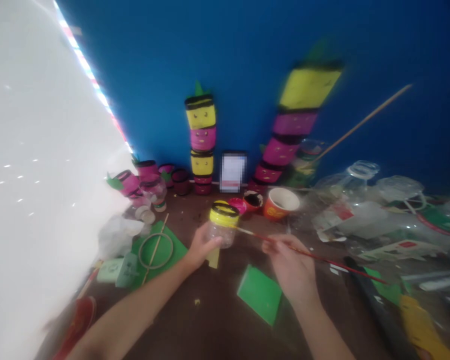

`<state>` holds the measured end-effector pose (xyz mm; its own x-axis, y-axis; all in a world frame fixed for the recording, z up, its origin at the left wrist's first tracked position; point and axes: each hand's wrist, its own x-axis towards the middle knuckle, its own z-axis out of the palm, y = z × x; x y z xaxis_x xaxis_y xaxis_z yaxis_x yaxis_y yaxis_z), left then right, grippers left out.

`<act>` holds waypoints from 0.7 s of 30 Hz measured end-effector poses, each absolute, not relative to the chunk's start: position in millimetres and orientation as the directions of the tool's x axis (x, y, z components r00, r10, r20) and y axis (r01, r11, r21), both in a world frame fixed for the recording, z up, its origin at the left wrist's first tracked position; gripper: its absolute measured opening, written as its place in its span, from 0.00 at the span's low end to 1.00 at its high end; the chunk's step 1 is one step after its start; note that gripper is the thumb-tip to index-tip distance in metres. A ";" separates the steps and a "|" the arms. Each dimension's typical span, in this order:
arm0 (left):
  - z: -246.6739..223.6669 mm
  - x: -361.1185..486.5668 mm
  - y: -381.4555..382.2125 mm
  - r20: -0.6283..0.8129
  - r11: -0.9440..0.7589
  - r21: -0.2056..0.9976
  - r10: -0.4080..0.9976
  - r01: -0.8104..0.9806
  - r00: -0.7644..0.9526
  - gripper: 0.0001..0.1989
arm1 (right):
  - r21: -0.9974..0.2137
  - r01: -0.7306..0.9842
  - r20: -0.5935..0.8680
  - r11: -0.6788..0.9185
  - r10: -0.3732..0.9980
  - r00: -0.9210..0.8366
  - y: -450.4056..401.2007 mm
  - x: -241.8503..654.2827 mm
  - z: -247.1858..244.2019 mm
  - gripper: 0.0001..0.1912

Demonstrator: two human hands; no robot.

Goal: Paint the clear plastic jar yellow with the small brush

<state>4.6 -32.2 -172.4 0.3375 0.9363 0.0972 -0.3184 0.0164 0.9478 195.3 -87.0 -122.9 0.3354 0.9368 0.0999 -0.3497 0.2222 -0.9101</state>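
The dark brown table [210, 330] bears two tall stacks of yellow and pink pots [203, 139] along its back edge, with an orange paper cup [274, 212] just in front. Clear plastic bottles [354, 200] crowd its back right corner. A green sheet [164, 252] lies toward the left edge, a smaller green square [260, 295] near the middle.

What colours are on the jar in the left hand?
The jar is clear below, yellow higher up, with black around the top; the head view shows it.
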 end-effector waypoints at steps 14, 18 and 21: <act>-170.6 4.3 -31.1 0.080 0.024 0.950 0.944 -0.311 0.319 0.22 | -0.903 -0.370 0.078 0.221 0.929 0.363 -87.9 192.2 -121.8 0.06; -173.4 4.6 -31.1 0.071 0.047 0.939 0.943 -0.340 0.325 0.23 | -0.911 -0.345 0.085 0.227 0.920 0.383 -86.5 192.8 -125.1 0.07; -176.3 5.4 -30.6 0.062 0.063 0.929 0.945 -0.364 0.322 0.23 | -0.911 -0.340 0.072 0.232 0.903 0.423 -84.6 198.1 -126.6 0.08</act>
